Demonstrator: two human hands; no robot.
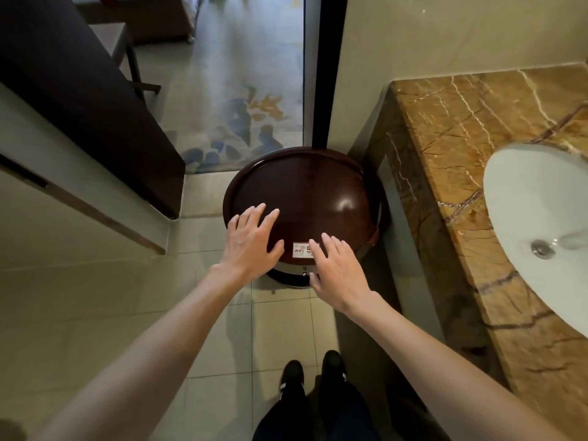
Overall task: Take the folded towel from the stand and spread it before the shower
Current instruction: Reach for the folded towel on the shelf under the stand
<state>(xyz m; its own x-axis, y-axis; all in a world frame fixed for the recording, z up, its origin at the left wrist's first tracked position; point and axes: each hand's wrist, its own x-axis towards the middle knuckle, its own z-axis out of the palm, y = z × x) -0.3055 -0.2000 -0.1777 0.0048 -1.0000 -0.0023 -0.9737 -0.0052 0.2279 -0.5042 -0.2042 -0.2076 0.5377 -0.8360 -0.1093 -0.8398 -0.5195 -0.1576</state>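
Note:
A round dark wooden stand [305, 186] with a raised rim stands on the tiled floor beside the vanity. Its glossy top is bare except for a small white WIFI card [300, 249] near the front edge. Under the front rim a pale band [286, 268] shows; I cannot tell whether it is the towel. No folded towel is clearly in view. My left hand [251, 243] hovers over the front left of the top, fingers spread, holding nothing. My right hand [337, 268] is over the front right edge, fingers apart, partly covering the card.
A brown marble vanity [461, 138] with a white basin [534, 224] runs along the right. A dark door [79, 90] stands open at the left. Beyond the doorway lies a floral carpet [241, 116]. My black shoes [311, 374] are on the beige tiles.

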